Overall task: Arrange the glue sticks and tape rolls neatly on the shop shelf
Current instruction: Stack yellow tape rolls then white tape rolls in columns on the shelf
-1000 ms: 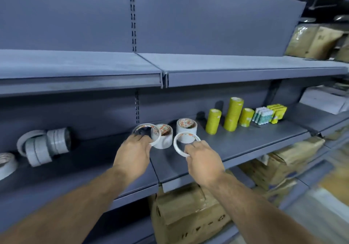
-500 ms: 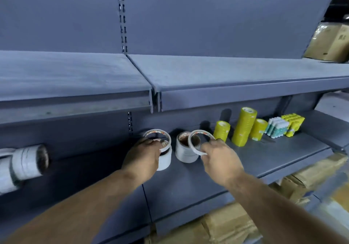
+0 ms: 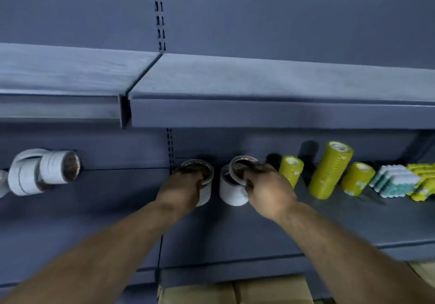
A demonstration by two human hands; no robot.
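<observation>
Two stacks of white tape rolls stand at the back of the grey middle shelf (image 3: 329,219). My left hand (image 3: 181,189) grips a thin white tape roll (image 3: 200,166) lying on top of the left stack (image 3: 206,194). My right hand (image 3: 268,189) pinches another thin white roll (image 3: 237,164), tilted over the right stack (image 3: 231,192). To the right stand three yellow-green tape stacks (image 3: 328,172), then packs of glue sticks (image 3: 395,182) in white-teal and yellow.
More white tape rolls (image 3: 40,172) lie on their sides on the shelf's left section. An upper shelf (image 3: 259,113) overhangs just above my hands. Cardboard boxes (image 3: 233,292) sit below the shelf.
Both hands have carried their rolls further back and down onto the two white stacks. The camera has come closer and tilted up.
</observation>
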